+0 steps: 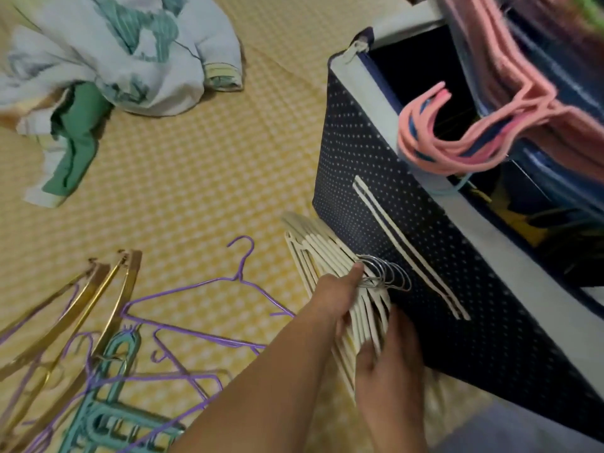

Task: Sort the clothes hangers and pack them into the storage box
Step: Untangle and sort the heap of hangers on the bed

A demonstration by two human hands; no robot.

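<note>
Hangers of cream plastic with metal hooks (327,253) lie bunched on the yellow checked mat (196,178), against the navy dotted fabric storage box (408,256). We grip this bunch with left hand (333,295) and right hand (389,364), fingers curled round it.

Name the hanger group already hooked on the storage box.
The pink hangers, hooked over the storage box rim. The cream, purple, gold and teal ones are all outside it.
</note>
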